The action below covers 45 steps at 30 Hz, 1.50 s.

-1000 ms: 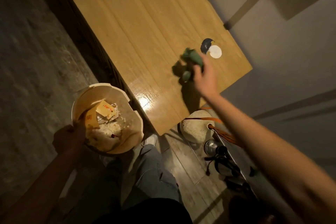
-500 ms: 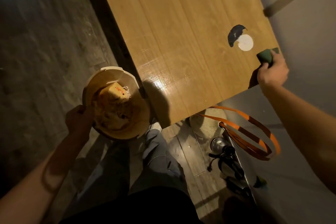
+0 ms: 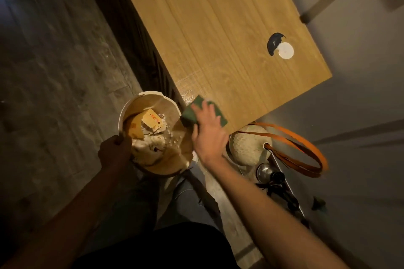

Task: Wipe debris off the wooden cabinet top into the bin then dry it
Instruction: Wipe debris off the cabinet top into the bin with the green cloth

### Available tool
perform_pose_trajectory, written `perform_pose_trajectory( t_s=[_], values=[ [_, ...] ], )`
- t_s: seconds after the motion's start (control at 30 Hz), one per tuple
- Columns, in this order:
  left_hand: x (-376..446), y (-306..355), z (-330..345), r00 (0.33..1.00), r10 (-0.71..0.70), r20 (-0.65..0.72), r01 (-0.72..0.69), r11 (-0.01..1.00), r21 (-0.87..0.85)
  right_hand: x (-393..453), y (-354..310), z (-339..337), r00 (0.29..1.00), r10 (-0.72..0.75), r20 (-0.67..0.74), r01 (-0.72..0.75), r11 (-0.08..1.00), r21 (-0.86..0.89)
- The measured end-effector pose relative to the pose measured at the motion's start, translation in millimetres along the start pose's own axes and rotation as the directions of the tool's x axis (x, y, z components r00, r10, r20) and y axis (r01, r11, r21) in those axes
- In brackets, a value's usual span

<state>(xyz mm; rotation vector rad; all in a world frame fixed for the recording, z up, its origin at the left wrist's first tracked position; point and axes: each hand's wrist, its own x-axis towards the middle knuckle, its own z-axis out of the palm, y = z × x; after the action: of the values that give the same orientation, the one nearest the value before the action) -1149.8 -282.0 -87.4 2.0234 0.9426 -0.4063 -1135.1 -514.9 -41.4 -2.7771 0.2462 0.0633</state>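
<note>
The wooden cabinet top (image 3: 218,35) runs from top centre down to a near corner. My right hand (image 3: 207,131) presses a green cloth (image 3: 219,116) flat on that near corner, fingers spread over it; part of the cloth hangs past the edge. Just below the edge is a round pale bin (image 3: 150,98) holding paper scraps and white crumbs. My left hand (image 3: 114,152) grips the bin's rim on its left side, holding it against the cabinet.
A white disc (image 3: 285,50) beside a dark hole sits in the cabinet top at the right. On the floor to the right lie a woven bag (image 3: 249,146) with orange straps (image 3: 306,148) and a metal flask (image 3: 264,170). My legs stand below the bin.
My right hand has swept the cloth from the right edge of the cabinet top across to the near corner above the bin. The bin stays held at the edge.
</note>
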Motion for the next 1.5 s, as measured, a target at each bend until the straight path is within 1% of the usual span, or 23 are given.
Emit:
perform_pose_trajectory(
  t_s=[0.03, 0.07, 0.1, 0.17, 0.23, 0.3, 0.33, 0.4, 0.43, 0.47, 0.5, 0.6, 0.67, 0.7, 0.8, 0.9, 1.0, 1.07, 1.13, 1.2, 1.3, 1.4, 1.5],
  values=[
    [-2.4, -0.9, -2.0, 1.000, 0.009, 0.020, -0.009, 1.000, 0.021, -15.9, -16.4, 10.4, 0.998, -0.060, 0.013, 0.059, 0.997, 0.044],
    [-4.8, -1.6, -3.8, 0.999, 0.010, 0.038, -0.012, 0.999, 0.044, -32.7, -29.8, 20.4, 0.992, -0.112, 0.049, 0.103, 0.982, 0.157],
    [-6.3, -2.4, -5.4, 0.999, 0.007, 0.049, -0.010, 0.997, 0.071, -48.0, -41.3, 29.2, 0.984, -0.158, 0.089, 0.127, 0.950, 0.284],
    [-8.4, -3.6, -8.0, 0.998, -0.005, 0.058, -0.002, 0.993, 0.119, -76.0, -56.4, 46.9, 0.956, -0.237, 0.173, 0.141, 0.888, 0.438],
    [-8.7, -5.0, -10.0, 0.997, -0.002, 0.071, -0.008, 0.990, 0.138, -97.2, -65.2, 58.6, 0.954, -0.203, 0.219, 0.087, 0.889, 0.449],
    [-9.0, -6.6, -13.4, 0.998, 0.009, 0.067, -0.018, 0.991, 0.133, -102.4, -71.2, 56.3, 0.968, -0.149, 0.204, 0.034, 0.878, 0.477],
    [-10.3, -7.5, -14.9, 0.997, 0.015, 0.071, -0.024, 0.991, 0.133, -99.9, -72.7, 49.7, 0.976, -0.116, 0.183, 0.002, 0.850, 0.527],
    [-13.8, -9.4, -15.5, 0.996, 0.026, 0.082, -0.037, 0.990, 0.133, -87.6, -67.1, 31.7, 0.996, -0.027, 0.086, -0.035, 0.762, 0.647],
    [-15.5, -10.3, -15.1, 0.996, 0.032, 0.081, -0.043, 0.990, 0.132, -75.8, -61.7, 18.9, 0.996, 0.015, 0.082, -0.067, 0.724, 0.687],
    [-17.1, -11.8, -14.5, 0.996, 0.040, 0.078, -0.049, 0.991, 0.121, -60.8, -53.8, 3.6, 0.992, 0.047, 0.120, -0.118, 0.713, 0.691],
    [-19.1, -14.2, -13.0, 0.996, 0.051, 0.078, -0.058, 0.994, 0.095, -42.9, -42.5, -12.8, 0.987, 0.089, 0.131, -0.155, 0.712, 0.685],
    [-21.8, -20.9, -10.0, 0.997, 0.028, 0.076, -0.029, 0.999, 0.019, 25.2, 12.8, -65.2, 0.972, 0.224, -0.077, -0.129, 0.776, 0.618],
    [-19.8, -22.1, -6.4, 0.997, -0.012, 0.078, 0.011, 1.000, 0.004, 77.7, 65.2, -102.3, 0.916, 0.335, -0.222, -0.166, 0.819, 0.549],
    [-18.7, -22.0, -3.9, 0.997, -0.023, 0.079, 0.022, 1.000, 0.002, 101.3, 95.5, -117.0, 0.889, 0.377, -0.258, -0.212, 0.841, 0.499],
    [-17.6, -22.2, 5.0, 0.998, -0.052, 0.047, 0.053, 0.998, -0.021, 153.7, 191.8, -147.7, 0.854, 0.449, -0.263, -0.356, 0.873, 0.335],
    [-16.4, -28.3, 13.3, 0.998, -0.069, 0.007, 0.069, 0.997, -0.037, 182.1, 275.3, -160.0, 0.825, 0.514, -0.234, -0.474, 0.856, 0.207],
    [-11.8, -37.2, 19.4, 0.998, -0.035, -0.061, 0.034, 0.999, -0.017, 192.9, 323.5, -151.6, 0.841, 0.520, -0.149, -0.508, 0.854, 0.113],
    [-8.9, -37.5, 26.2, 0.993, -0.052, -0.104, 0.053, 0.999, 0.006, 188.8, 335.3, -138.9, 0.856, 0.504, -0.112, -0.499, 0.864, 0.069],
    [-6.5, -36.5, 32.2, 0.990, -0.087, -0.113, 0.085, 0.996, -0.024, 182.1, 333.6, -124.9, 0.865, 0.482, -0.141, -0.482, 0.875, 0.035],
    [-4.7, -36.9, 34.5, 0.988, -0.101, -0.113, 0.097, 0.994, -0.043, 176.0, 322.5, -115.8, 0.862, 0.476, -0.172, -0.482, 0.876, 0.012],
    [-4.4, -39.4, 29.4, 0.993, -0.095, -0.075, 0.091, 0.994, -0.063, 160.1, 298.2, -109.5, 0.885, 0.441, -0.148, -0.452, 0.891, -0.043],
    [-6.6, -39.8, 22.3, 0.999, -0.041, 0.014, 0.042, 0.995, -0.091, 131.7, 257.7, -102.2, 0.941, 0.326, -0.089, -0.334, 0.937, -0.102],
    [-5.6, -40.7, 17.7, 0.997, -0.073, 0.026, 0.075, 0.989, -0.124, 97.9, 199.2, -85.7, 0.976, 0.217, -0.010, -0.216, 0.966, -0.143]
  ],
)
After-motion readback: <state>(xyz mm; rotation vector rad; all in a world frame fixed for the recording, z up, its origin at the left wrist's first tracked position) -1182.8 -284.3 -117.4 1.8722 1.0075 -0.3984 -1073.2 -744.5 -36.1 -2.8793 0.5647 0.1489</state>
